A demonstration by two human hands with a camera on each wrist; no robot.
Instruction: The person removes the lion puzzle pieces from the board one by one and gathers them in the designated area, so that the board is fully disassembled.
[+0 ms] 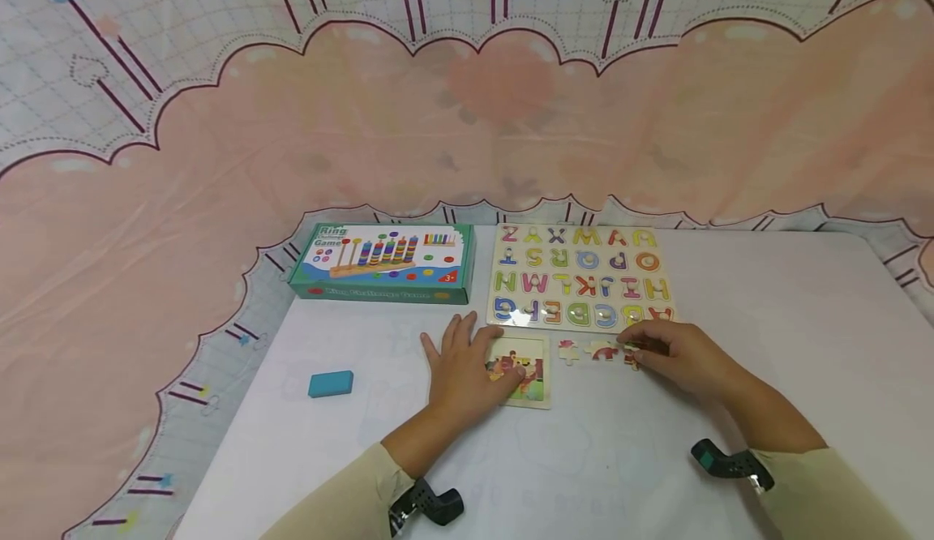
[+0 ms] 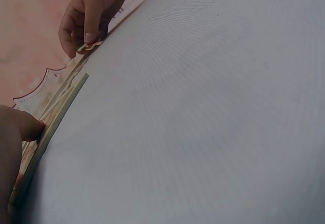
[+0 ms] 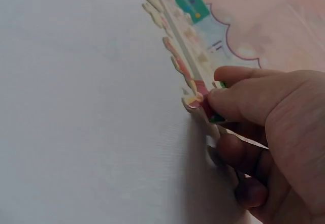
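Observation:
My left hand [image 1: 470,374] lies spread over a small square picture puzzle [image 1: 537,374], covering its left part. The thumb rests on its picture, and the fingers reach past its top edge. With thumb and forefinger my right hand [image 1: 674,353] pinches a jigsaw piece [image 3: 203,101], coloured red, green and cream; the fingers hide part of it. Left of that hand, two loose jigsaw pieces lie in a row: a curved red one [image 1: 602,351] and one with a pink-red figure [image 1: 567,351]. In the left wrist view the puzzle's wooden edge [image 2: 53,127] shows beside the left thumb.
A wooden alphabet board [image 1: 584,279] lies just behind the pieces, upside down to me. Left of it is a green ring game box [image 1: 383,264]. A blue block [image 1: 331,383] sits on the white table [image 1: 584,475] at the left. Patterned cloth [image 1: 467,135] hangs behind.

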